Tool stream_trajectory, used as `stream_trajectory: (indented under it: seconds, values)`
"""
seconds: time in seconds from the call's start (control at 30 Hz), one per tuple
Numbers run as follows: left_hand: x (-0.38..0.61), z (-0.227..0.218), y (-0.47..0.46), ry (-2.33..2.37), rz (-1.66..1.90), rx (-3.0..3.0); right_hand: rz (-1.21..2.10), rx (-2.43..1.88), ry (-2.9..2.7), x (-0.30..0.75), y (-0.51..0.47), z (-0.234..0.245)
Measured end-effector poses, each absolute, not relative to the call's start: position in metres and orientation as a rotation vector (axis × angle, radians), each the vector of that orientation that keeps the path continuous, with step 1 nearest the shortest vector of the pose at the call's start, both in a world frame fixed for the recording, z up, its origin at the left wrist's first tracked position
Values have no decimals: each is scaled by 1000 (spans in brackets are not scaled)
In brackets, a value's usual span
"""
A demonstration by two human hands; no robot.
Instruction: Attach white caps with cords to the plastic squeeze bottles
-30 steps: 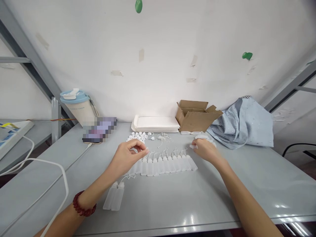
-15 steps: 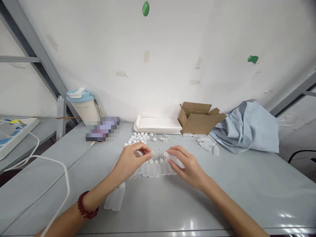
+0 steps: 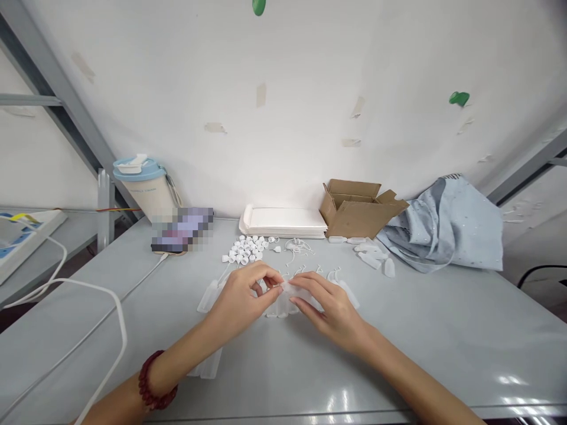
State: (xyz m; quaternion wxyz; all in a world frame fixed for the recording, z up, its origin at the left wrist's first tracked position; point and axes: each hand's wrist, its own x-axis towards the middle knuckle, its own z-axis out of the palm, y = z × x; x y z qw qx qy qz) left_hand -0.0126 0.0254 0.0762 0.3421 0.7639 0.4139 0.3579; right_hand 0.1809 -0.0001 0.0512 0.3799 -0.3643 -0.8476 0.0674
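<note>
My right hand (image 3: 325, 301) pinches a small translucent plastic bottle (image 3: 305, 289) between thumb and fingers, its narrow end pointing left. At that end, the thumb and fingertips of my left hand (image 3: 250, 290) are closed together; whatever small piece they pinch is hidden. Beneath both hands lies a row of similar bottles (image 3: 278, 308), partly covered, with thin white loops at their tops. One looped bottle (image 3: 208, 297) shows left of the row and another (image 3: 351, 293) at its right end. More bottles (image 3: 210, 365) lie beside my left forearm.
White caps (image 3: 245, 251) are heaped behind my left hand, beside tangled white cords (image 3: 299, 247). Loose translucent pieces (image 3: 371, 254) lie before an open cardboard box (image 3: 363, 215). White envelopes (image 3: 286, 218), a phone (image 3: 183, 230), a cup (image 3: 144, 189), a cloth bag (image 3: 460, 230) and a white cable (image 3: 119, 319) surround them.
My hands have come together: the left moved right and slightly down, and the bottle in my right hand now meets the left fingertips. The view has shifted slightly.
</note>
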Motion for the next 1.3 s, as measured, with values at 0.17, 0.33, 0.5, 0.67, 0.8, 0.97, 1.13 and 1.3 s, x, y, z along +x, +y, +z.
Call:
stream_trajectory:
  seconds: [0.17,0.33,0.5,0.67,0.8,0.97,1.13,1.3]
  values:
    - [-12,73,23,1059,962,2019,197,-969,-2151,180,1,48]
    - [-11,72,20,1005,980,2076,174,-969,-2154,181,1,45]
    - [-11,70,18,965,1042,2176,174,-966,-2136,180,2,45]
    - [-12,68,17,867,1142,2281,230,-993,-2085,179,1,48]
    - [-12,68,17,811,1199,2345,332,-1037,-2032,179,-1,50]
    - [-13,63,19,759,1263,2435,455,-1077,-1905,176,-3,53]
    - [-12,61,17,803,1229,2456,636,-1181,-1795,174,-6,58]
    - [-9,71,14,910,1208,2228,674,-1172,-1758,173,-7,59]
